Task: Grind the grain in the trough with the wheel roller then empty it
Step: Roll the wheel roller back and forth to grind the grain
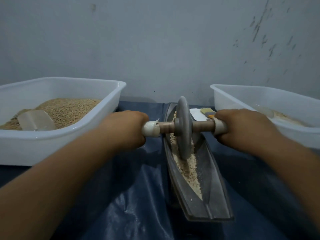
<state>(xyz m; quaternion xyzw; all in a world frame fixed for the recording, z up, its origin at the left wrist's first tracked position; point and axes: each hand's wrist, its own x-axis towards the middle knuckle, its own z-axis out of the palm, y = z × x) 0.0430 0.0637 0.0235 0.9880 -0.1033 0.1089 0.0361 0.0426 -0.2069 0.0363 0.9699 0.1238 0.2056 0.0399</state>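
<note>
Both hands on the wheel roller (183,127): left hand (124,129) has its fingers wrapped round the white-taped left end of the axle, right hand (242,129) gripping the right end the same way. Wheel stands upright in the trough (213,191), rim down in the grain (187,168) at about mid-length. Trough is a long boat-shaped grey channel running away from the person, sitting on a dark blue sheet (138,196) that covers the table. Pale crushed grain lies along the channel floor on both sides of the wheel. Left of it, a white tub (43,146) with whole grain and a clear scoop (36,120) lying in it. Right, a second white tub (270,104) with a thin layer of ground meal. A brush (207,112) lies between trough and right tub, partly hidden by the right hand.
</note>
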